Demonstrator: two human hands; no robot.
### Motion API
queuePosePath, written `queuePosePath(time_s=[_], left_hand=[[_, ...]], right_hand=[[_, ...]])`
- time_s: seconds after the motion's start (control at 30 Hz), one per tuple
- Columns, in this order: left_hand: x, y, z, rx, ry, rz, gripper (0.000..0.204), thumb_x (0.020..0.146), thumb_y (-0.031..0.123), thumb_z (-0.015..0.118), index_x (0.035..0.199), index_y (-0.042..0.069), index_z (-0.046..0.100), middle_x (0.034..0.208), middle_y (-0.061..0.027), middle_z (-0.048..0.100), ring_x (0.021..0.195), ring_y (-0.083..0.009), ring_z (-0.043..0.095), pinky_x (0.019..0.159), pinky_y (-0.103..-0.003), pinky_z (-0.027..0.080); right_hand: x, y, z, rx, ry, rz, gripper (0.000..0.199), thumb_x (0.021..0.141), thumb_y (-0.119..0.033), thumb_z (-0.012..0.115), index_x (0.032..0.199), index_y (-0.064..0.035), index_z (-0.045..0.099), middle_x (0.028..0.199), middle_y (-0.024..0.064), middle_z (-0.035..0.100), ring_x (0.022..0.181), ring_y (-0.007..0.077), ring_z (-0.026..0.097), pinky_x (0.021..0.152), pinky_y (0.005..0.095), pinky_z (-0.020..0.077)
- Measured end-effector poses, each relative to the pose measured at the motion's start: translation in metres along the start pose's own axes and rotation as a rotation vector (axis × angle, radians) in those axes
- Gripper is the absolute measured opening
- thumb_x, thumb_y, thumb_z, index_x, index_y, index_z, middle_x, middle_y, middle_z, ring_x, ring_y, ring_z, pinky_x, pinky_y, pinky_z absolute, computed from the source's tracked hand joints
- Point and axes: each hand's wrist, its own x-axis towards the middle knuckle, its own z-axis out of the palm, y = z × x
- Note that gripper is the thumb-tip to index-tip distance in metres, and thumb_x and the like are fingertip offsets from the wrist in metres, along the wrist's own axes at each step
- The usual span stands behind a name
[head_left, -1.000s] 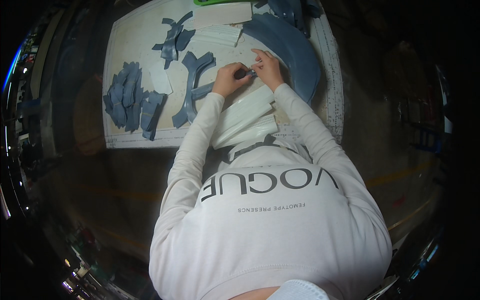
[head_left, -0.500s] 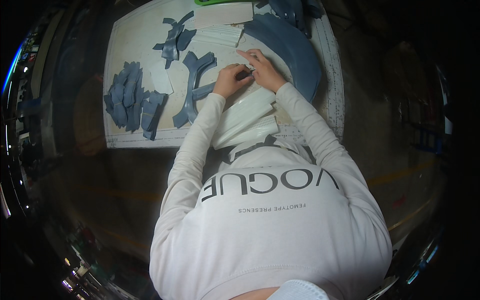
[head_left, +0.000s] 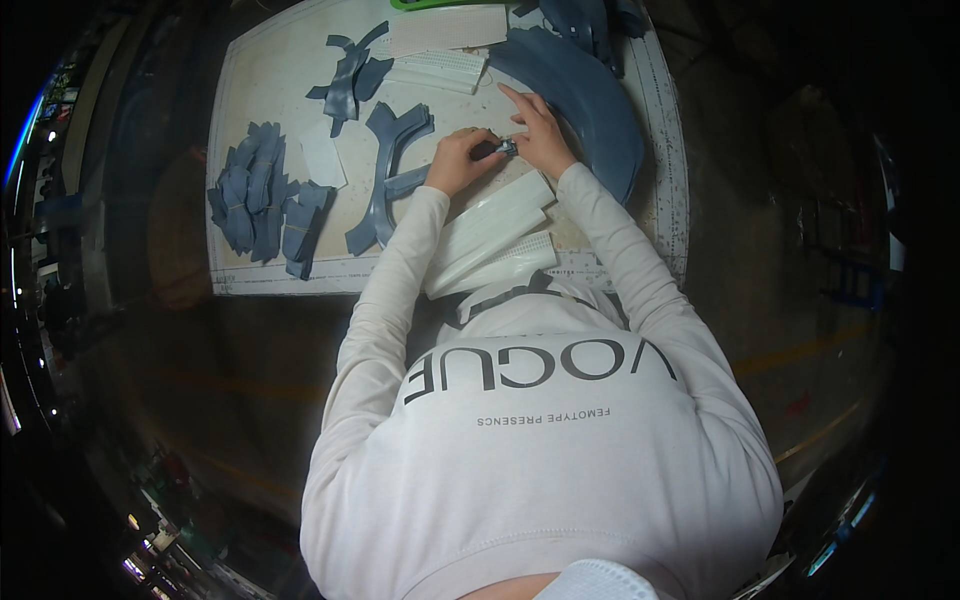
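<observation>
Close together over the table, both my hands meet at a small dark and silvery piece (head_left: 508,146) whose kind I cannot make out. My left hand (head_left: 463,162) pinches its left side between thumb and fingers. My right hand (head_left: 543,140) touches the right side with its thumb side, while its forefinger points up and away. Left of my hands lies a blue-grey forked strip stack (head_left: 383,180). Below them are white pleated pieces (head_left: 495,220) that look like face masks. A wide curved blue-grey sheet stack (head_left: 590,110) lies just right of my right hand.
Bundles of blue-grey strips (head_left: 250,190) tied with thin bands lie at the table's left, beside a white paper piece (head_left: 322,158). Further back are a crossed strip pile (head_left: 346,80), more white pleated pieces (head_left: 440,70) and a green-rimmed object (head_left: 430,4). The white table (head_left: 665,200) ends near my waist.
My right hand has shifted slightly right, its fingers lifting from the left hand. The small dark and silvery piece between the hands now shows more. My left hand has stayed almost still.
</observation>
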Motion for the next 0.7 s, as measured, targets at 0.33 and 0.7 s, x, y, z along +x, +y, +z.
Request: queuePosePath(time_s=[0.33, 0.7], left_hand=[[-0.001, -0.001, 0.001, 0.052, -0.026, -0.054, 0.024, 0.074, 0.015, 0.077, 0.094, 0.006, 0.068, 0.086, -0.0127, 0.068, 0.075, -0.0255, 0.068, 0.068, -0.032, 0.053], [0.0, -0.005, -0.001, -0.089, -0.053, -0.125, 0.023, 0.076, 0.013, 0.078, 0.094, 0.004, 0.068, 0.079, -0.007, 0.068, 0.063, -0.0098, 0.061, 0.062, -0.023, 0.049]], right_hand=[[0.0, 0.005, 0.011, -0.106, -0.056, -0.102, 0.08, 0.071, 0.022, 0.052, 0.14, -0.0191, 0.045, 0.122, 0.0144, 0.046, 0.104, 0.029, 0.059, 0.083, 0.0352, 0.054], [-0.002, 0.015, -0.001, -0.032, 0.121, 0.054, 0.051, 0.081, 0.004, 0.061, 0.13, -0.0103, 0.054, 0.099, 0.0102, 0.063, 0.083, 0.0215, 0.069, 0.076, 0.0306, 0.0567]])
